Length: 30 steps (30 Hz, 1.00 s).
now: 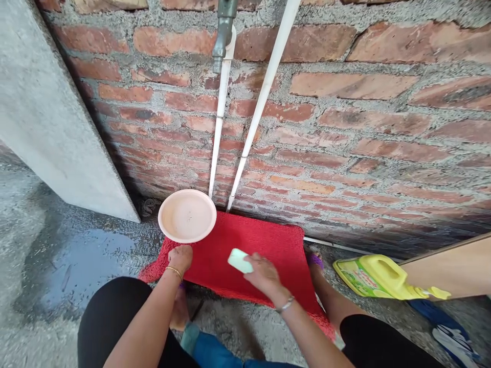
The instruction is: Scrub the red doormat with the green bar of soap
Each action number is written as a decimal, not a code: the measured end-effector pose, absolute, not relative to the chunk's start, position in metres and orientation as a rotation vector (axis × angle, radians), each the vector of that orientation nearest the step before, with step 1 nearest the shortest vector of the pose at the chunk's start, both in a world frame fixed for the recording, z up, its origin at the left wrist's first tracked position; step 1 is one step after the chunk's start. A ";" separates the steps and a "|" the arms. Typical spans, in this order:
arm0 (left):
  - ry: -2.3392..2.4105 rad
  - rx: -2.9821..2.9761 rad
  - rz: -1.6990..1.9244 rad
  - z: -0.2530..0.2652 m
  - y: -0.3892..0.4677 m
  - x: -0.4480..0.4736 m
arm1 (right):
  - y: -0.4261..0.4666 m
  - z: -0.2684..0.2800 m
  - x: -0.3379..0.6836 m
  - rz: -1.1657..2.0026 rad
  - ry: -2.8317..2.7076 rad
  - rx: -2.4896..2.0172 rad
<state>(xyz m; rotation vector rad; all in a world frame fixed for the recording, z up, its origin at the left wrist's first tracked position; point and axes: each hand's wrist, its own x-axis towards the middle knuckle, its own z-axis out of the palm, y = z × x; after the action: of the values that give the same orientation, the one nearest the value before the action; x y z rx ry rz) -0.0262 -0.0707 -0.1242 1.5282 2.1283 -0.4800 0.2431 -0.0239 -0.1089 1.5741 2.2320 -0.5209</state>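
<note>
A red shaggy-edged mat (245,240) is spread out flat in front of me, its left end bunched. My left hand (180,257) is closed in a fist on the mat's left part, just below the pale pink basin (187,217); the fingertips are hidden, but it seems to grip the mat. Over the middle of the mat, my right hand (264,275) holds a pale green bar of soap (240,260) by its near end. The basin looks nearly empty, with a few dark specks on its bottom.
A yellow detergent jug (374,276) lies on its side at right, near a tan board (452,266). Dark blue slippers (447,327) are beyond it. A tap (223,36) and white pipes (264,97) run along the brick wall. A grey slab (65,102) leans at left above wet concrete.
</note>
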 end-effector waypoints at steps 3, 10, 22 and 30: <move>2.129 1.513 -0.446 -0.115 -0.071 -0.027 | -0.048 -0.123 0.161 -0.638 2.404 1.363; 2.145 1.594 -0.354 -0.081 -0.076 -0.037 | -0.052 -0.143 0.138 -0.658 2.397 1.297; 2.385 1.534 -0.175 -0.008 -0.072 -0.070 | -0.039 -0.115 0.276 -0.487 2.055 1.621; 2.435 1.440 -0.067 0.004 -0.060 -0.067 | -0.088 -0.133 0.109 -0.673 2.459 1.088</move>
<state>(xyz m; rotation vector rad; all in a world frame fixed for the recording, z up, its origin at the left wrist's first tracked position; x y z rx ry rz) -0.0674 -0.0601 0.0040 1.4397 2.4351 -0.0670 0.1087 -0.0876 -0.1334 1.0885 2.4591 -0.6728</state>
